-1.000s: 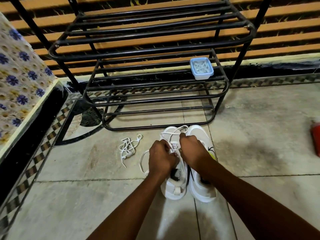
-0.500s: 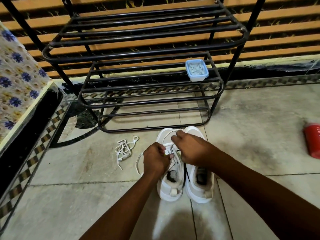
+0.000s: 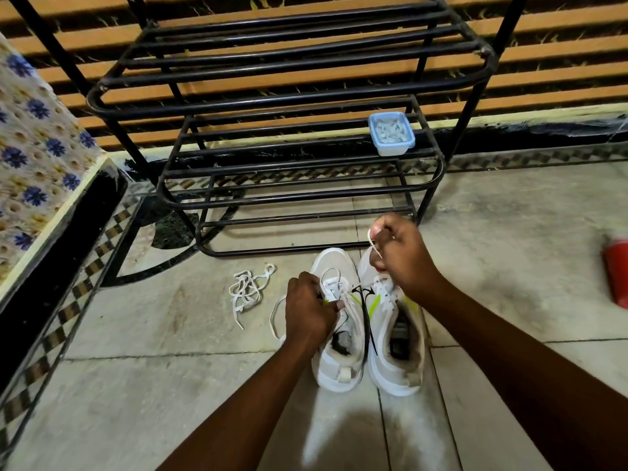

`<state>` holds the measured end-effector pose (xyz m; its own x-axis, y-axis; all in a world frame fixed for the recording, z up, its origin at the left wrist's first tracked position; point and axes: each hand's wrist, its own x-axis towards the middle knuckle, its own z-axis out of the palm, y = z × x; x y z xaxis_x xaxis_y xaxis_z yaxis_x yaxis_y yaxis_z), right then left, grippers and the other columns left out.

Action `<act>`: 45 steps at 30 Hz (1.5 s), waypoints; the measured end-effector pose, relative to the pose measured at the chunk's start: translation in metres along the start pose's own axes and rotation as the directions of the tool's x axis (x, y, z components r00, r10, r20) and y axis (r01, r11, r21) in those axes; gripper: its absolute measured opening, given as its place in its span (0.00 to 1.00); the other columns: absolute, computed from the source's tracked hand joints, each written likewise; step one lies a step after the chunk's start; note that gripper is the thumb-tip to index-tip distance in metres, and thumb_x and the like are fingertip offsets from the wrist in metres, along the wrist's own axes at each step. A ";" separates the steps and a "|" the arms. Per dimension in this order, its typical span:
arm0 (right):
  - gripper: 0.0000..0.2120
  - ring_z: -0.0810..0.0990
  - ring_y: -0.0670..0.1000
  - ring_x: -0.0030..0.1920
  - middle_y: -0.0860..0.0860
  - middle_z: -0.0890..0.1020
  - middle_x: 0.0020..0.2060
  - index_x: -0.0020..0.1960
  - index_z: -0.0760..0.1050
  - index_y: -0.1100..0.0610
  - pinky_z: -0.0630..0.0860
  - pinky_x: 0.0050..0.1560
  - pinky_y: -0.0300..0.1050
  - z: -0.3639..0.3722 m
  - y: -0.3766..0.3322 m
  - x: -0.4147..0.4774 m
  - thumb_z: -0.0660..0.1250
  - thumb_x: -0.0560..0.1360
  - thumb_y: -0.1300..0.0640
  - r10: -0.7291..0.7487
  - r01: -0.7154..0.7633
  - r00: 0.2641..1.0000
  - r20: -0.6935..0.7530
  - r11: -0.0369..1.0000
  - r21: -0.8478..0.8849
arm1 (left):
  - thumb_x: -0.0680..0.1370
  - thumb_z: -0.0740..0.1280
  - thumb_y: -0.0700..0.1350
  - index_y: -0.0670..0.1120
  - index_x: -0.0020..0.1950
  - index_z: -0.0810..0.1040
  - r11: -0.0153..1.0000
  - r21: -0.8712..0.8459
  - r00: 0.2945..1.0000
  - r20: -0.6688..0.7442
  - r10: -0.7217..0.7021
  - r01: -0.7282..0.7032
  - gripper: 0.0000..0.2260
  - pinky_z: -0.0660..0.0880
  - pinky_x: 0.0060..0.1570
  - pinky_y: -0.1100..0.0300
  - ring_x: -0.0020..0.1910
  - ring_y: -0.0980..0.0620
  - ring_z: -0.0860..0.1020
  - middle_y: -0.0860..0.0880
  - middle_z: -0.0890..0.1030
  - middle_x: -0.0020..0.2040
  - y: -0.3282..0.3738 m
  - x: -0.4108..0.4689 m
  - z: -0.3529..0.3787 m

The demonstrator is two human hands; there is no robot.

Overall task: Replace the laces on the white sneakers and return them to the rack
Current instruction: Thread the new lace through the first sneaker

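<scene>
The two white sneakers (image 3: 365,338) stand side by side, touching, on the floor (image 3: 170,385), near its far edge and just before the bottom front bar of the black rack (image 3: 289,100). Their long axes run from the person toward the rack, toes to the rack and heels to the person. On the inner sides there are black curved marks and yellow-green stripes. A dark label lies inside the right sneaker, but it is too small to read.

The left hand (image 3: 309,307) is over the lacing part of the left sneaker. Its grip is curled tight and pinches the lace (image 3: 372,244) there, and a loop of it hangs out to the left of the hand. The right hand (image 3: 401,256) is raised above the toe of the right sneaker. Its grip is also narrow, holding a strand of lace between thumb and fingers.

A loose lace (image 3: 246,290) lies in a tangle on the floor, left of the sneakers. A blue box (image 3: 391,132) sits at the right end of a lower rack shelf.
</scene>
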<state>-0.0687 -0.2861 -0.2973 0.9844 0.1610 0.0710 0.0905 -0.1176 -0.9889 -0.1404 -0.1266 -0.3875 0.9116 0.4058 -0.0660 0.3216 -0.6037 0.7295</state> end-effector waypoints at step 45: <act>0.04 0.80 0.44 0.38 0.45 0.82 0.37 0.48 0.81 0.56 0.77 0.43 0.43 -0.043 -0.025 -0.018 0.71 0.76 0.63 -0.422 0.494 0.868 0.261 0.680 -0.542 | 0.76 0.74 0.32 0.42 0.64 0.81 0.822 -0.570 0.863 0.411 0.295 -0.009 0.17 0.80 0.55 0.60 0.58 0.52 0.84 0.46 0.87 0.55 0.072 0.015 -0.051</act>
<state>-0.0822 -0.3286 -0.2687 0.7770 0.4451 0.4452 0.6294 -0.5315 -0.5669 -0.1165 -0.1291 -0.3015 0.9865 -0.1099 -0.1217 0.1098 -0.1089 0.9880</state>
